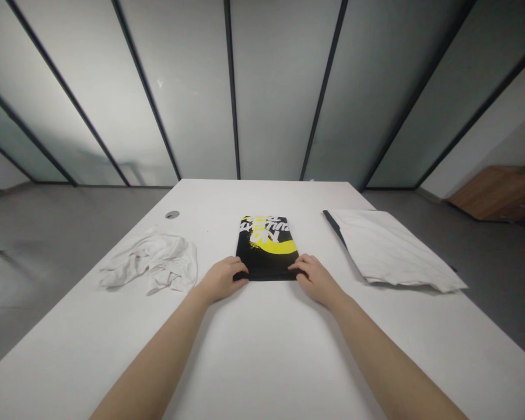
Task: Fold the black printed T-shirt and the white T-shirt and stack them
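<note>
Presently the folded black yellow-printed T-shirt [266,248] is gripped at its near corners by left hand [222,279] and right hand [315,279]. Folds could be lost if pulled unevenly.

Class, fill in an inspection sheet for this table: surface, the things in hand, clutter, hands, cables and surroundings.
Surface: white table, round hole far left.
Job's things: folded black garment with yellow and white print, flat at the middle.
Clutter: crumpled white cloth on the left; flat white garment on the right, dark edge under it.
Grippers: left hand and right hand on the black garment's near corners; grip unclear.
Cables: nothing seen.
Surroundings: frosted glass panels in dark frames, grey floor, wooden cabinet far right.
</note>
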Available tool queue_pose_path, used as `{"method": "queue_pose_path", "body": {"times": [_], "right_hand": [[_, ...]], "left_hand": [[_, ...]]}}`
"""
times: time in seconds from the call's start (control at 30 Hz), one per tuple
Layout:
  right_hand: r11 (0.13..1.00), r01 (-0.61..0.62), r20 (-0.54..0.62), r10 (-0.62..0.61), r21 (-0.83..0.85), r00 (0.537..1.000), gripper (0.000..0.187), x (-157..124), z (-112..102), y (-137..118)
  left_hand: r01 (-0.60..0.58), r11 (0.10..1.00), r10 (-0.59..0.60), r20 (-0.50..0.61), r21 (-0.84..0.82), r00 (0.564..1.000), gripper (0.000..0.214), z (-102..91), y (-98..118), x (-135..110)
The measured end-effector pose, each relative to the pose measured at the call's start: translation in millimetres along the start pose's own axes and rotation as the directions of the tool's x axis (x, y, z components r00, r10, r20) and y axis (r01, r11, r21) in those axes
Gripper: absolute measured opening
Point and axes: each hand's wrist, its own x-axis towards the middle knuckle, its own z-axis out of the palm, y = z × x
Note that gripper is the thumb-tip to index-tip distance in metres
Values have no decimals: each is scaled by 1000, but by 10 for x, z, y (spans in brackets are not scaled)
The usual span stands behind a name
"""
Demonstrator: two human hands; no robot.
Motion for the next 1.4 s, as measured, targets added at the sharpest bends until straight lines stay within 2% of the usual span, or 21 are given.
{"method": "queue_pose_path", "body": {"times": [0.13, 0.27, 0.37, 0.47, 0.57, 0.6, 0.7, 0.73, 0.8, 0.9, 0.97, 1.03, 1.1, 1.2, 1.27, 1.4], "right_hand": [[997, 64, -16, -65, -37, 998, 23, 4, -38, -96], [986, 148, 5, -148, -82, 989, 32, -2, 66, -227], [984, 117, 62, -110, -132, 992, 35, 1, 157, -288], [984, 64, 95, -48, -168, 994, 36, 18, 159, -358], [986, 20, 147, 4, -163, 989, 29, 32, 80, -478], [987, 11, 189, 20, -161, 982, 31, 32, 52, -525], [986, 58, 319, -4, -159, 948, 45, 22, 15, -648], [983, 90, 323, -34, -161, 946, 48, 21, 25, -676], [974, 146, 249, -101, -171, 963, 45, 31, 77, -706], [968, 182, 94, -167, -174, 981, 27, 66, 215, -702], [970, 168, 47, -162, -176, 986, 22, 84, 309, -687], [972, 138, 57, -130, -189, 990, 33, 90, 366, -682], [970, 113, 102, -93, -217, 990, 34, 87, 367, -700], [960, 104, 187, -56, -258, 981, 22, 75, 288, -764], [961, 86, 220, -27, -264, 975, 21, 67, 230, -805], [968, 52, 121, -23, -246, 992, 23, 62, 212, -804]], "left_hand": [[-33, 999, 33, -7, 5, 999, 11, 3, 20, 4], [-46, 999, 46, 0, -16, 999, 21, 18, 113, 29], [-37, 999, 37, -8, 1, 999, 23, 41, 180, 50], [-21, 999, 22, -5, 44, 1000, 27, 39, 241, 58], [-9, 1000, 8, 65, 20, 998, 28, 1, 336, 52], [-20, 1000, 20, 111, 1, 994, 29, -10, 375, 51], [-95, 995, 100, 221, -34, 970, 49, 7, 495, 66], [-102, 995, 104, 212, -20, 972, 52, 36, 528, 80], [-66, 997, 61, 118, 39, 991, 46, 132, 573, 119], [3, 991, 2, -39, 133, 999, 29, 336, 582, 168], [28, 981, -18, -53, 191, 998, 41, 460, 567, 172], [51, 971, -47, -23, 233, 999, 53, 524, 566, 156], [54, 970, -58, 7, 238, 998, 55, 516, 601, 136], [38, 975, -47, 38, 219, 998, 37, 419, 712, 128], [60, 975, -70, 42, 213, 997, 27, 365, 785, 144], [139, 966, -128, -62, 219, 990, 29, 411, 833, 198]]}}
